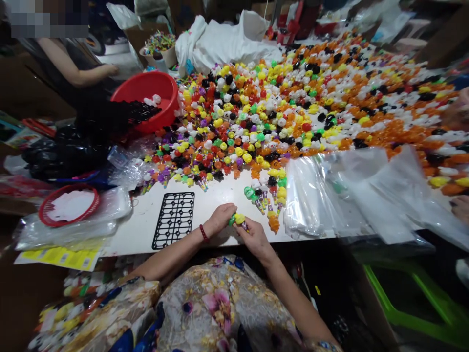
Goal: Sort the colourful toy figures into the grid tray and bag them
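Close to the table's front edge, my left hand and my right hand meet with fingers closed. My left fingers pinch a small green figure topper; most of it is hidden. Beside it, my right fingers hold a yellow figure topper with a patterned stem pointing down to the right. The two toppers appear to touch. A small group of topped sticks, including a green one and an orange one, lies just beyond my right hand. To the left of my left hand, a black plastic grid lies flat.
A large pile of coloured figure toppers covers the white table. Clear plastic bags lie at right. At left are a red basket and a big red tub, with another person's arm behind. A green stool stands below right.
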Available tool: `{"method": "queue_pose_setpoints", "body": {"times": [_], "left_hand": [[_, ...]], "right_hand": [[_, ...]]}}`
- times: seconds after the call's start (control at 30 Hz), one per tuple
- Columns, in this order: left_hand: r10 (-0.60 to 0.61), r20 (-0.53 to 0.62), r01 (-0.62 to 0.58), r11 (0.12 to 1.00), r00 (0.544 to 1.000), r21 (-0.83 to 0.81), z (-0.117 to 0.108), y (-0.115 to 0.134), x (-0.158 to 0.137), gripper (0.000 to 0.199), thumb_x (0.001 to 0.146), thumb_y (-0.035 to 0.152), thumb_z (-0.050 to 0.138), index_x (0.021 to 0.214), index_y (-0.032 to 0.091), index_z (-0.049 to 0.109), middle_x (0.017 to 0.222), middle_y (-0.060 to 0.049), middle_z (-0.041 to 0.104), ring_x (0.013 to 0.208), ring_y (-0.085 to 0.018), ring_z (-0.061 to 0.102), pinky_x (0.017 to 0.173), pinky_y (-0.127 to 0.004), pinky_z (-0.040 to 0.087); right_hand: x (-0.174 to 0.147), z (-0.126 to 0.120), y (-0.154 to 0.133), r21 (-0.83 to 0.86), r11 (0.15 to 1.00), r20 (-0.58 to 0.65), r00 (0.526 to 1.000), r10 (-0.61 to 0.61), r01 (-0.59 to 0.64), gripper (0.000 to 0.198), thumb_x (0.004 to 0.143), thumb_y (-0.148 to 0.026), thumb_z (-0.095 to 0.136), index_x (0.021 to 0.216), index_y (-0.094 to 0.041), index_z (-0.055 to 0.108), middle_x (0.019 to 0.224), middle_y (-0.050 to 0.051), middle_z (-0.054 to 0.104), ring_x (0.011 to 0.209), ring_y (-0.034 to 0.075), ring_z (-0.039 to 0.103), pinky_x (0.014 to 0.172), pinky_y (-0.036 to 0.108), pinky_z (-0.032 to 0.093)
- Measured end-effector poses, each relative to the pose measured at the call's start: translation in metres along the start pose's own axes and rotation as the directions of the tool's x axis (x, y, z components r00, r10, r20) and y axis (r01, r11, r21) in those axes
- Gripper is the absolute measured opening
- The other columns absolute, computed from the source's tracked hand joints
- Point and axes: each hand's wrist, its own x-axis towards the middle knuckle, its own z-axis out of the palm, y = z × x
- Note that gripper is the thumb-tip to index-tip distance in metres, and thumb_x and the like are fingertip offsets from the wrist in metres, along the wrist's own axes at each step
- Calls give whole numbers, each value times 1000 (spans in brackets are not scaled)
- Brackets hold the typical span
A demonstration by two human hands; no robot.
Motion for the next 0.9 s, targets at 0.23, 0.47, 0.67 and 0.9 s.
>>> {"method": "queue_pose_setpoints", "body": {"times": [0.23, 0.47, 0.67, 0.9], "left_hand": [[162, -213, -113, 968, 964, 226, -10, 9, 19, 36, 93, 46, 39, 66, 22, 39, 61, 4, 40, 62, -13, 41, 61, -27, 35], [426, -203, -225, 759, 882, 611, -25, 23, 65, 20, 94, 29, 41, 80, 21, 54, 85, -5, 58, 86, -21, 54, 84, -35, 44], [512, -200, -174, 592, 835, 787, -44, 66, 129, 29, 78, 10, 53, 106, 15, 62, 117, -18, 58, 114, -32, 48, 98, -44, 39], [472, -235, -159, 655, 849, 739, -55, 73, 140, 15, 81, 16, 53, 92, 17, 62, 99, -15, 63, 104, -30, 53, 96, -44, 41]], "right_hand": [[18, -15, 24, -388, 902, -169, 947, -274, 192, 39, 95, -40, 45, 119, -15, 63, 102, 14, 70, 97, 27, 63, 85, 42, 53], [13, -41, 28, -413, 892, -458, 804, -379, 185, 36, 94, -36, 45, 118, -17, 64, 108, 14, 68, 102, 27, 63, 89, 44, 52], [0, -9, 17, -48, 998, -327, 945, 12, -29, 28, 84, -49, 57, 84, -21, 62, 66, 1, 60, 61, 18, 55, 58, 29, 48], [-5, -2, 27, 3, 1000, -222, 975, 9, -8, 48, 94, -49, 43, 127, -17, 57, 75, 2, 64, 65, 17, 59, 62, 29, 51]]}}
